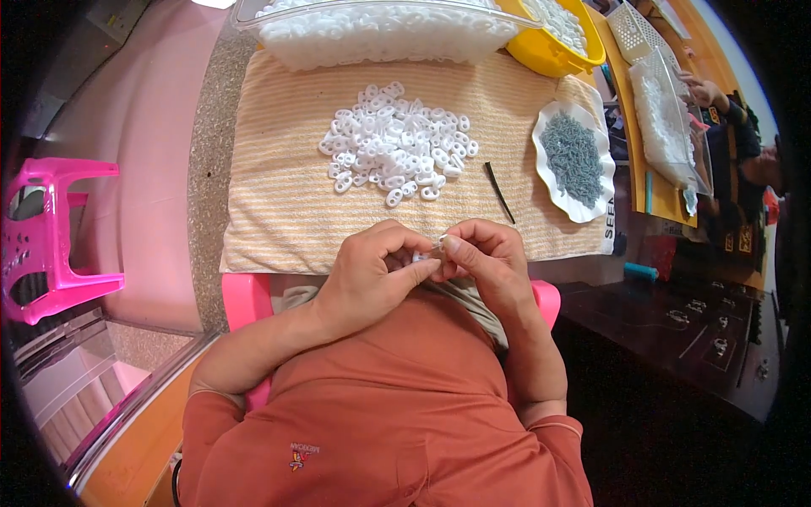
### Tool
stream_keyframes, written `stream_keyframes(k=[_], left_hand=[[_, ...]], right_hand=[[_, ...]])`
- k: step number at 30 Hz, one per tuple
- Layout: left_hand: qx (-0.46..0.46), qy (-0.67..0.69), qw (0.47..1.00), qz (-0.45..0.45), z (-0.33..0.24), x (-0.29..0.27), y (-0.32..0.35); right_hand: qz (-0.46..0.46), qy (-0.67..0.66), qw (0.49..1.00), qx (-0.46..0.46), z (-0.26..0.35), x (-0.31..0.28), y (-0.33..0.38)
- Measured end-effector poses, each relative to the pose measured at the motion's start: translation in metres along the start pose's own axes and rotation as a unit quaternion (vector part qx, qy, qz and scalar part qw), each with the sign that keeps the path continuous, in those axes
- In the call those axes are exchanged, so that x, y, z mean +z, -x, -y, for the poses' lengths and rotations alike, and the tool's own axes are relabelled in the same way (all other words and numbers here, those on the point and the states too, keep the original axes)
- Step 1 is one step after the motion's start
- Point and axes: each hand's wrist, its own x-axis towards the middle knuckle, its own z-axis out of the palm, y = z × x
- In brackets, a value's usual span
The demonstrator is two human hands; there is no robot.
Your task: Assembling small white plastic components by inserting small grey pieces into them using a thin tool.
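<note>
My left hand point(384, 266) pinches a small white plastic piece point(419, 256) between thumb and fingers in front of my body. Close against it, my right hand point(490, 258) is closed at the fingertips, at a small pale part point(440, 242) too tiny to make out. Beyond my hands, a heap of white oval plastic pieces with two holes point(397, 144) lies on a striped towel point(279, 186). Many small grey rod-like parts point(576, 156) fill a white scalloped dish point(543, 175) on the right. A thin black stick point(499, 193) rests between heap and dish.
At the far edge stand a clear bin point(380, 46) of white pieces and a yellow basin point(541, 59). A pink stool point(59, 241) is on the left. To the right, another person's hand point(699, 89) is at a clear box point(667, 118) of white parts.
</note>
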Motion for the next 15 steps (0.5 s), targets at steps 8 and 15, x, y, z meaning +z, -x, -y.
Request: stream_keyframes(k=[8, 15], left_hand=[[0.012, 0.059, 0.998, -0.027, 0.009, 0.004, -0.001], [-0.101, 0.254, 0.962, 0.015, 0.011, -0.002, -0.003]], right_hand=[[0.004, -0.016, 1.000, 0.001, -0.006, -0.002, -0.001], [0.002, -0.011, 1.000, -0.011, -0.006, -0.002, -0.002]])
